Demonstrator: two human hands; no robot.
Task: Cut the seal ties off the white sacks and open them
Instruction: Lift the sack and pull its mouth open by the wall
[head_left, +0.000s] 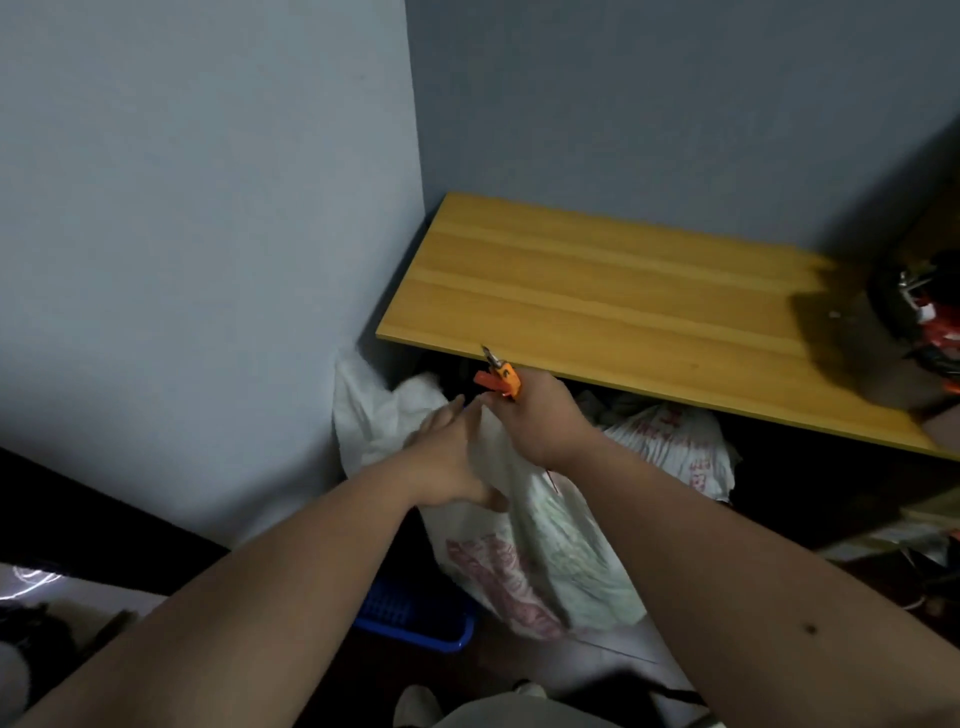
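A wooden counter (613, 291) fills the far right, set into the corner of grey walls (208, 208). Below its near edge stand white sacks: one with red print (540, 540) in the middle, another (675, 441) to its right under the counter, a third (363, 410) at the left against the wall. A blue basket (415, 618) sits near the middle sack. The left hand (452, 457) lies open on the sack's top. The right hand (540, 415) grips orange cutters (501, 376), blades pointing away.
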